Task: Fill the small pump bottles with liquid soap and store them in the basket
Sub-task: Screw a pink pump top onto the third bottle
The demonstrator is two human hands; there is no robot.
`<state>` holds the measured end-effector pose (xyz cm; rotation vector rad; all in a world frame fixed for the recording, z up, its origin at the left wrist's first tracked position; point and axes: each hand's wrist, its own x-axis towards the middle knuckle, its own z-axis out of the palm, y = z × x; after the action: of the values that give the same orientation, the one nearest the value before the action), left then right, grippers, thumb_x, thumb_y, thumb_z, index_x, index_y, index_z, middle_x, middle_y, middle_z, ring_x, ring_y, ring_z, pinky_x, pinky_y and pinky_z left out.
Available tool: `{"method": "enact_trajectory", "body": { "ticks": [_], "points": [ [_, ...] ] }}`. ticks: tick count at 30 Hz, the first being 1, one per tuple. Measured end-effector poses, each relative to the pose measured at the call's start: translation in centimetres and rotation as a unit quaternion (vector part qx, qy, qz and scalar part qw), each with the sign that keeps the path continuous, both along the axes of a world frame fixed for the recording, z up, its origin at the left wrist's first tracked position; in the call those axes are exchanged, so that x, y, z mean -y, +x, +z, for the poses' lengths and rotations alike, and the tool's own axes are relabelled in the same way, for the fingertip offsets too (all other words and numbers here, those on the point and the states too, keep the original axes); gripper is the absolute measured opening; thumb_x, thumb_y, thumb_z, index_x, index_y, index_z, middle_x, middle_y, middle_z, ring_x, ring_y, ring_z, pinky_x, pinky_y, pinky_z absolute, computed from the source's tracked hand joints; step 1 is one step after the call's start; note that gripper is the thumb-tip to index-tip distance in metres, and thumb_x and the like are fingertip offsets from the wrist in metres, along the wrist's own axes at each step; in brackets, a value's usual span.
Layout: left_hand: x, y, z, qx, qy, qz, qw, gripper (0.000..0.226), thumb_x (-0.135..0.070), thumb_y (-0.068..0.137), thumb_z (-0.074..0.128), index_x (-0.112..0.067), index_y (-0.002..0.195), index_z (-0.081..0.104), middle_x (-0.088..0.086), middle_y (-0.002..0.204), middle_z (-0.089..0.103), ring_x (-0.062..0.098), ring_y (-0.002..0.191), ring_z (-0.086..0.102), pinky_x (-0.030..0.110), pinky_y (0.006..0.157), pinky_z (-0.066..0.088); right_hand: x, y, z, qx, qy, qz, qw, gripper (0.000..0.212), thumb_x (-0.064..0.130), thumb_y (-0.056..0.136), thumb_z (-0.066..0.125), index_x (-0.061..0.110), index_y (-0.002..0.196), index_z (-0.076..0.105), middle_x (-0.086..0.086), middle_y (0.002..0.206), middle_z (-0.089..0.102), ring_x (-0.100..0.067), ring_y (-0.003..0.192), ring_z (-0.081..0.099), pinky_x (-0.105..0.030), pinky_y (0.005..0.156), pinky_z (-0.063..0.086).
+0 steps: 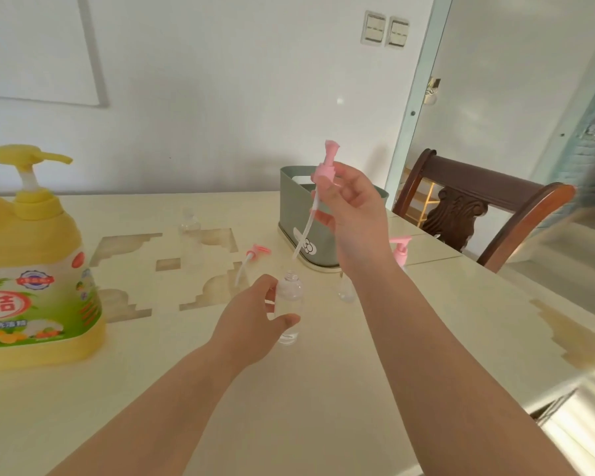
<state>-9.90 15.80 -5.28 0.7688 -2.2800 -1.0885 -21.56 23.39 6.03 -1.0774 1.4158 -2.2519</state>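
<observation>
- Gripping a clear, round plastic bottle upright on the table, the left hand curls around it, just before the grey-green basket.
- Right hand pinches a pink pump head, its thin white tube slanting above the bottle's open neck.

A cream table stands against a white wall, with a dark wooden chair beside it

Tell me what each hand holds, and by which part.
The right hand pinches the pink pump by its collar, tube dangling. The left hand grips the small clear bottle round its body.
</observation>
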Motion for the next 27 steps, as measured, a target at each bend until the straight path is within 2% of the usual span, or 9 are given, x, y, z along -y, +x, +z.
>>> {"method": "enact_trajectory", "body": {
  "ticks": [4,8,13,18,21,23,27],
  "points": [
    [0.1,0.0,0.0,-0.003,0.005,-0.005,1.0,0.032,-0.028,0.076,0.074,-0.029,0.099,0.052,-0.017,0.1,0.061,0.001,0.09,0.062,0.026,0.08,0.048,0.3,0.3,-0.4,-0.048,0.057,0.03,0.997,0.012,0.012,0.092,0.063,0.021,0.1,0.064,0.005,0.081,0.066,-0.008,0.074,0.06,-0.035,0.078,0.055],
    [0.1,0.1,0.0,-0.003,0.003,-0.005,1.0,0.032,-0.028,0.076,0.074,-0.028,0.098,0.051,-0.018,0.099,0.06,0.0,0.089,0.061,0.025,0.079,0.047,-0.1,-0.3,-2.2,-0.089,0.128,0.045,0.987,0.013,0.012,0.091,0.063,0.013,0.104,0.063,-0.004,0.093,0.068,-0.012,0.08,0.063,-0.026,0.073,0.057],
    [0.2,-0.1,0.2,-0.002,0.012,-0.008,1.0,0.031,-0.027,0.076,0.075,-0.03,0.094,0.05,-0.02,0.094,0.059,-0.005,0.085,0.059,0.021,0.073,0.044,-0.6,-1.2,-5.3,-0.102,0.197,0.075,0.972,0.022,0.014,0.087,0.069,0.006,0.107,0.063,-0.01,0.104,0.07,-0.013,0.086,0.064,-0.031,0.087,0.054],
    [0.1,0.0,0.2,-0.006,0.017,-0.012,1.0,0.033,-0.028,0.076,0.075,-0.029,0.097,0.051,-0.018,0.096,0.06,-0.004,0.086,0.059,0.021,0.075,0.045,-0.9,-1.0,-8.0,-0.06,0.187,0.123,0.973,0.016,0.011,0.083,0.072,0.012,0.096,0.063,-0.014,0.105,0.072,-0.018,0.093,0.067,-0.03,0.088,0.053],
    [0.1,0.1,0.2,-0.012,0.017,-0.012,1.0,0.032,-0.026,0.076,0.075,-0.029,0.097,0.051,-0.019,0.094,0.059,-0.006,0.084,0.058,0.017,0.072,0.043,-0.7,-0.9,-8.4,-0.045,0.162,0.111,0.979,0.024,0.0,0.078,0.075,0.012,0.093,0.061,-0.008,0.094,0.069,-0.015,0.085,0.063,-0.028,0.079,0.051],
    [0.2,0.1,0.2,-0.009,0.01,-0.012,1.0,0.032,-0.027,0.077,0.074,-0.029,0.098,0.05,-0.021,0.092,0.057,-0.009,0.083,0.057,0.014,0.069,0.041,-0.5,-0.7,-8.4,-0.057,0.162,0.11,0.979,0.033,-0.004,0.075,0.076,0.014,0.098,0.062,-0.001,0.091,0.066,-0.012,0.084,0.062,-0.026,0.078,0.051],
    [0.1,0.2,0.2,-0.008,0.009,-0.01,1.0,0.031,-0.028,0.076,0.075,-0.03,0.095,0.05,-0.02,0.092,0.058,-0.007,0.082,0.058,0.018,0.07,0.041,-0.6,-0.3,-8.4,-0.008,0.112,0.178,0.978,0.031,0.006,0.085,0.066,0.014,0.114,0.06,-0.001,0.113,0.068,-0.013,0.108,0.063,-0.03,0.093,0.051]
  ]
}}
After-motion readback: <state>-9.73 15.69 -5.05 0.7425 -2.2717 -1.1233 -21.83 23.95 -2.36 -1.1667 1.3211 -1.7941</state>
